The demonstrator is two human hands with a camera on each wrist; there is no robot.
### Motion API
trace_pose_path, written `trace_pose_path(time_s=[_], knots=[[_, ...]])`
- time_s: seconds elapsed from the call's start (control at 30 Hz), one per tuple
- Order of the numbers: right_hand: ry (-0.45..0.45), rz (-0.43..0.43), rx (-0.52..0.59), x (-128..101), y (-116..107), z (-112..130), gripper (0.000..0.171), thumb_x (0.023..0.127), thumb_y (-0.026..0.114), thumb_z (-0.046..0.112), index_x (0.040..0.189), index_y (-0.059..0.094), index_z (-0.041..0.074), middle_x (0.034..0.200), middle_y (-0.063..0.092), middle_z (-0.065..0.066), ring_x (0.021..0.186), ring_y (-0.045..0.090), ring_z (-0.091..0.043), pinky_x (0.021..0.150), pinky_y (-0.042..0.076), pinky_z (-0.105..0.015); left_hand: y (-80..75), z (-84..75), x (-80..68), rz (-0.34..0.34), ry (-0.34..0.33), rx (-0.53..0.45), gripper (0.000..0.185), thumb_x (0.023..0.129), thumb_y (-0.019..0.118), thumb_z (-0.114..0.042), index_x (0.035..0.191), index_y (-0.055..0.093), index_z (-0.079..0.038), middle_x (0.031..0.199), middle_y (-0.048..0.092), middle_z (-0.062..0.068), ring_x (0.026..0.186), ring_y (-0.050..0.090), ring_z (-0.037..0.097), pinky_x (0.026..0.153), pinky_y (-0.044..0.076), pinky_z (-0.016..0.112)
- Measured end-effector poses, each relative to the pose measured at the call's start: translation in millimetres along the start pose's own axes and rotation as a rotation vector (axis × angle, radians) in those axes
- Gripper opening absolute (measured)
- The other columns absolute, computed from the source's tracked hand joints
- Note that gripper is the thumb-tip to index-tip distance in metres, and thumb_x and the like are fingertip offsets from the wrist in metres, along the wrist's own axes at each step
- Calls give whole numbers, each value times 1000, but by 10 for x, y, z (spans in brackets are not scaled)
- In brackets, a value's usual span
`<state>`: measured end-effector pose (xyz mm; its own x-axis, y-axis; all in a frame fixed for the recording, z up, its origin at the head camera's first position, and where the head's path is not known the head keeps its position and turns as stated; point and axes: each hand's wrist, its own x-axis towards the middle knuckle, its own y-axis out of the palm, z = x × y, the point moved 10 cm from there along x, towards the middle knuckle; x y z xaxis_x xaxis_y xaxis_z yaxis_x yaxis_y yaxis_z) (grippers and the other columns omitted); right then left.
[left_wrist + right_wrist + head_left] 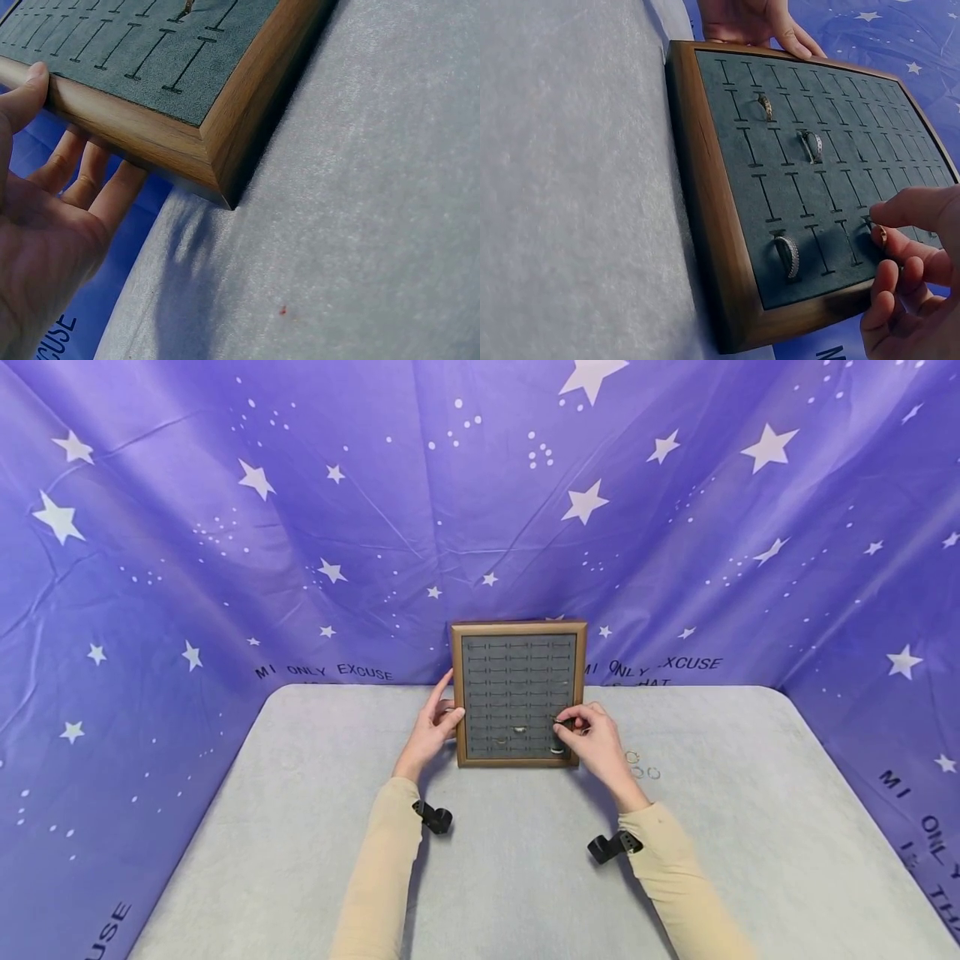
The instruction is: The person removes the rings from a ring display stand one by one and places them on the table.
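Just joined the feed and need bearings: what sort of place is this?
Likely a staged tabletop recording set, not a shop: a purple star-printed fabric backdrop, a grey felt-covered table, and a wooden-framed grey velvet ring display tray steadied by both hands.

left hand (45,217) – steadies ring tray (150,142) edge – grey table (360,225)

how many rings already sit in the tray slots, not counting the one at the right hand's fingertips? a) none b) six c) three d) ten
c: the right wrist view shows three rings seated in the ring tray, while the right hand pinches a fourth ring at a slot.
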<state>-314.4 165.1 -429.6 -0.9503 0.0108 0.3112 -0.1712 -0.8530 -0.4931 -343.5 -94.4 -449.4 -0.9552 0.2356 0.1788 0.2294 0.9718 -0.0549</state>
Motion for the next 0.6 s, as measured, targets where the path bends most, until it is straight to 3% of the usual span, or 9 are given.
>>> trace_pose_path(time_s=[0.17,0.6], knots=[[10,-17,2,-11,2,-11,9,80,75,3,85,68,1,79,45,-8,70,44,-17,61,34,-22,7,-7,0,2,21,15,67,98,55,-3,155,21,-12,116,54,34,87,59,16,74,52,31],[25,-72,27,-29,-17,-55,12,79,76,2,80,64,2,78,46,-8,69,45,-17,60,34,-19,12,6,-9,0,11,-30,67,98,55,-3,155,21,-13,112,58,25,86,60,20,74,54,35]])
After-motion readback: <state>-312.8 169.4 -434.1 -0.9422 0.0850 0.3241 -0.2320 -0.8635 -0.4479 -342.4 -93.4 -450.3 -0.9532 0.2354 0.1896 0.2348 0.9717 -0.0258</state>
